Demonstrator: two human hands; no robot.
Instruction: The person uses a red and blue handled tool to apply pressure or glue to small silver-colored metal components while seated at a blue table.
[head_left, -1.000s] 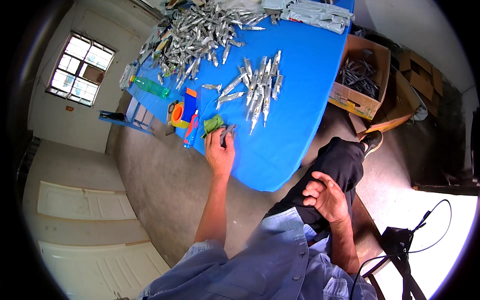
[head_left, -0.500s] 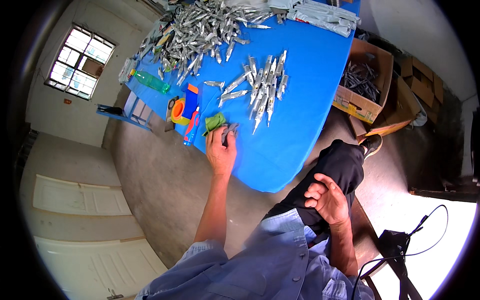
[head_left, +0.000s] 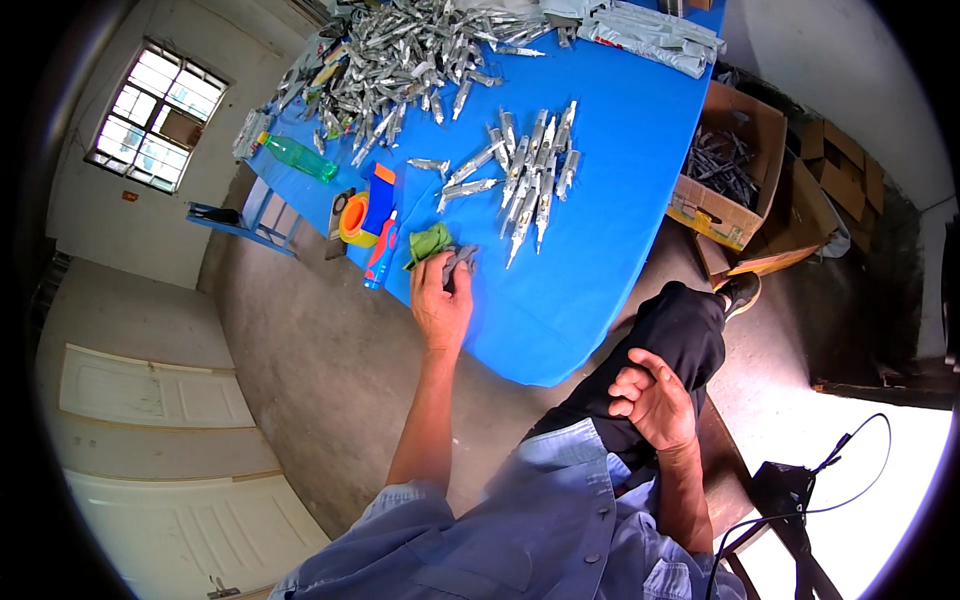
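Observation:
At the near left edge of the blue-covered table (head_left: 560,330), my left hand (head_left: 440,305) is closed on a crumpled grey cloth (head_left: 461,258). A green cloth (head_left: 429,243) lies against it, just beyond my fingers. My right hand (head_left: 655,402) rests palm up over my thigh, fingers loosely curled and apart, with nothing in it. Left of the cloths are a red and blue tube-shaped tool (head_left: 381,256) and a tape dispenser (head_left: 382,200) with yellow-orange tape (head_left: 356,218). Several slim, pointed, silver-and-clear pieces (head_left: 530,180) lie in a loose group farther up the table.
A large heap of similar silver pieces (head_left: 400,60) covers the table's far left, near a green bottle (head_left: 298,157). Grey-white plastic bags (head_left: 650,35) lie at the far right. Cardboard boxes (head_left: 735,210) stand on the floor to the right; a black cable (head_left: 890,465) hangs lower right.
Both hands keep their places and holds. Only the view has shifted very slightly.

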